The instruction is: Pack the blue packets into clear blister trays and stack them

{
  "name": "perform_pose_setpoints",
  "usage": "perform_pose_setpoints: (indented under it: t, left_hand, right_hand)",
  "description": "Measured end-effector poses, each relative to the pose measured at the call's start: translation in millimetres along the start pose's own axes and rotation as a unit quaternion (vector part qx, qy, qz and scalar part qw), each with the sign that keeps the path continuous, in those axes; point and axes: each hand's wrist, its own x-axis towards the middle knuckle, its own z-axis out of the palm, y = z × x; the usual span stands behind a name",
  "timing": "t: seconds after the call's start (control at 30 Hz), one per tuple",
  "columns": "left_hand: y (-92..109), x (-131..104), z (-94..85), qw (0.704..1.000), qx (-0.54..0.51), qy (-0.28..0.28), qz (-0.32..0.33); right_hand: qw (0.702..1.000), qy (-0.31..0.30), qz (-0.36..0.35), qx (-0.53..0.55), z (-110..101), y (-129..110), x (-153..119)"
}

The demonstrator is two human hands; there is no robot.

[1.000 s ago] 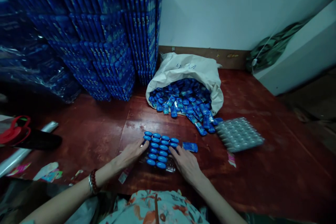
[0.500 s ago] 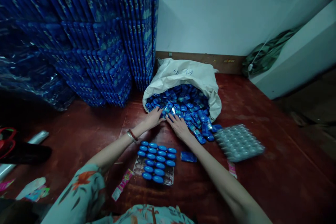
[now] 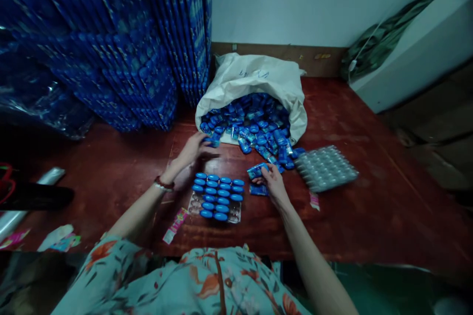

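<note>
A white sack [image 3: 258, 66] lies open toward me, with many small blue packets [image 3: 260, 118] spilling from its mouth. My left hand [image 3: 194, 150], slightly blurred, holds a blue packet [image 3: 212, 141] by the sack's left edge. Between the fingers of my right hand [image 3: 273, 179] is another blue packet [image 3: 255, 171], above a blue packet [image 3: 258, 190] lying on the table. In front of me rests a clear tray [image 3: 193, 204] with rows of blue oval pieces [image 3: 222, 193]. Some cavities along its lower left and lower right hold no blue piece.
Stacked clear trays [image 3: 327, 167] lie at the right on the red table [image 3: 354, 226]. Tall stacks of blue packages [image 3: 121, 49] stand at the left. A pink strip [image 3: 175, 226] lies left of the tray; a black object [image 3: 40, 198] and a plastic roll [image 3: 33, 199] lie far left.
Both hands have drawn back from the packets at the sack's mouth and moved apart, each now with a packet. The camera view has tilted downward.
</note>
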Motion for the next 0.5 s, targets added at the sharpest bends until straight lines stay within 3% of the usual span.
perform_pose_setpoints:
  t: [0.1,0.2,0.27,0.33,0.4,0.5]
  left_hand:
    - [-18,-58,-26.4,0.986,-0.093,0.132,-0.034]
    - [-27,-125,-41.6,0.972,-0.146,0.137,-0.121]
    - [-22,-163,-41.2,0.964,-0.163,0.119,-0.171]
    - [-11,-189,-33.2,0.963,-0.168,0.099,-0.186]
    - [2,-201,-21.0,0.968,-0.161,0.086,-0.175]
    - [18,-203,-2.1,0.975,-0.129,0.114,-0.144]
  right_hand:
    - [0.992,0.012,0.062,0.113,-14,-1,-41]
    - [0.990,0.010,0.089,0.112,-16,-1,-79]
    - [0.995,-0.005,0.072,0.062,-10,2,-98]
    - [1.000,-0.009,0.015,-0.013,0,5,-109]
    - [0.990,-0.001,-0.086,-0.108,10,9,-114]
    - [0.939,-0.015,-0.254,-0.230,19,17,-112]
